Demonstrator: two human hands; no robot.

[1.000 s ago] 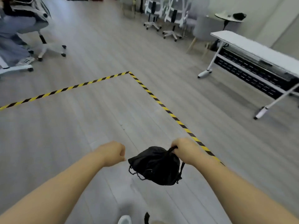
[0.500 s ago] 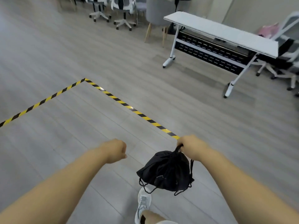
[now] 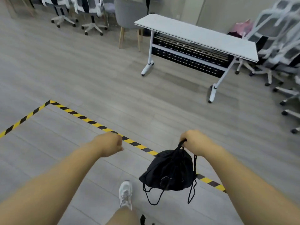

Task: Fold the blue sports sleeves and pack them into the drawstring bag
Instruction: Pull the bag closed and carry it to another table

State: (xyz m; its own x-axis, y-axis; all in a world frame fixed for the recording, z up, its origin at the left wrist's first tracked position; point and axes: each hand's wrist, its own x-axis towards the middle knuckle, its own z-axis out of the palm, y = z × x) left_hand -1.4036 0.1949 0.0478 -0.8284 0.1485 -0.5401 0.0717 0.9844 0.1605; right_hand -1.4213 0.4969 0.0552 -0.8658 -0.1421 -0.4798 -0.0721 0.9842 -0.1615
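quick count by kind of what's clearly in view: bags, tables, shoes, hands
drawstring bag: 1, black, cinched, hanging from the right hand
white folding table: 1
white shoe: 1
hands: 2, left hand a closed fist holding nothing visible, right hand gripping the bag's cords
total: 5

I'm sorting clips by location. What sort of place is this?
Probably an office or training room: a white folding table on casters, stacked mesh office chairs by the wall, and yellow-black hazard tape marking off a zone on the grey floor.
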